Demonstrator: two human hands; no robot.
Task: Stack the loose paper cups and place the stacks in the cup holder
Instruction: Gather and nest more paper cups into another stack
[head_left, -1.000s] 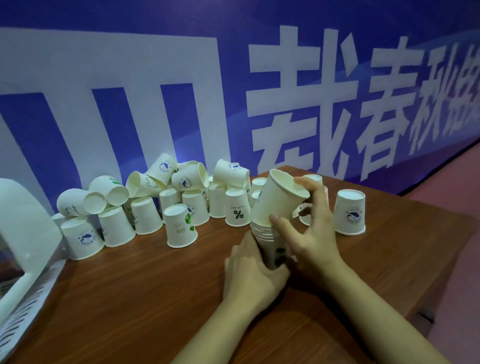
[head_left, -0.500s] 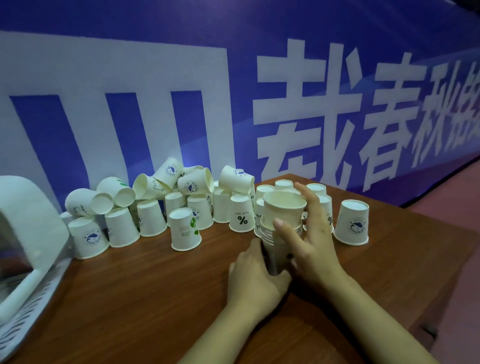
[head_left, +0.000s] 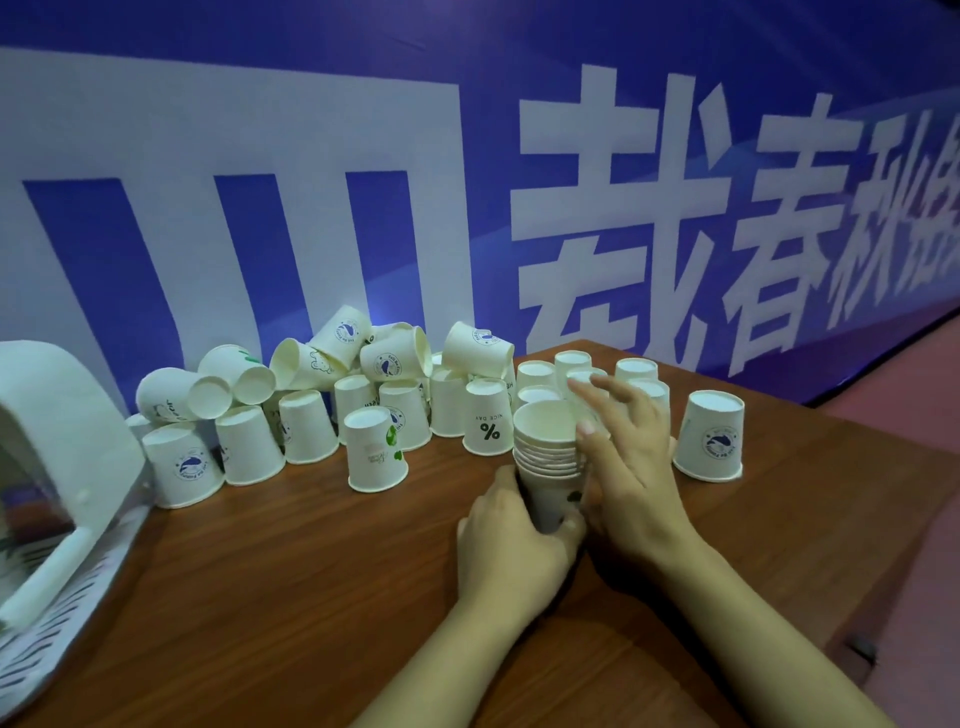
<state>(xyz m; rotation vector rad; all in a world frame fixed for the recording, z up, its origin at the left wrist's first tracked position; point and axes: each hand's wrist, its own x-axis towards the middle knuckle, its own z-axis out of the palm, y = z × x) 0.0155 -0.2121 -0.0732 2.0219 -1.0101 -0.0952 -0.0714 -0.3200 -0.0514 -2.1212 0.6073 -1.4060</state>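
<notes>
Against a blue banner (head_left: 311, 130) with large white characters, we see a brown wooden table (head_left: 260, 597) carrying a white cup holder (head_left: 57, 467) at its far left edge and a crowd of loose paper cups (head_left: 322, 410), most upside down and some lying tipped on top of the others. Near the table's middle we see the left hand (head_left: 511, 545) wrapped around the base of an upright stack of cups (head_left: 548, 457), well apart from the holder. Our view shows the right hand (head_left: 628, 467) just beside the stack's rims, fingers spread and relaxed, grasping nothing, with one inverted cup (head_left: 711, 436) standing alone to its right.
</notes>
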